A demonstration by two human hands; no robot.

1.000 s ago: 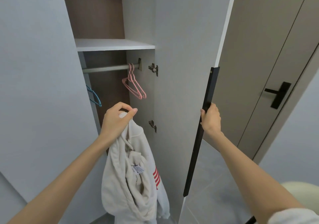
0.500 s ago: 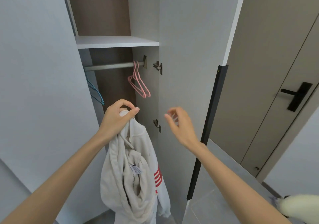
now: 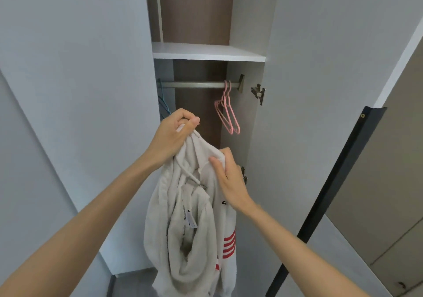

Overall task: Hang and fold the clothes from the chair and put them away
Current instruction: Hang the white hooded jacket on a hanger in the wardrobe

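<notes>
The white hoodie (image 3: pixel 190 239) with red stripes hangs bunched in front of the open wardrobe, below the rail (image 3: pixel 194 84). Your left hand (image 3: pixel 171 134) grips its top edge, fingers (image 3: pixel 183 117) curled tight round the fabric, and your right hand (image 3: pixel 229 177) pinches a fold just beside it, lower down. Behind, pink hangers (image 3: pixel 226 111) hang at the rail's right end, a blue hanger (image 3: pixel 163 105) peeks in at the left, the white shelf (image 3: pixel 206 53) sits above, and the open door (image 3: pixel 320 90) stands to your right.

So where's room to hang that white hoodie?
The rail is bare along its middle, between the blue hangers at its left end and the pink hangers at its right; those ends are crowded. The shelf above shows bare.
</notes>
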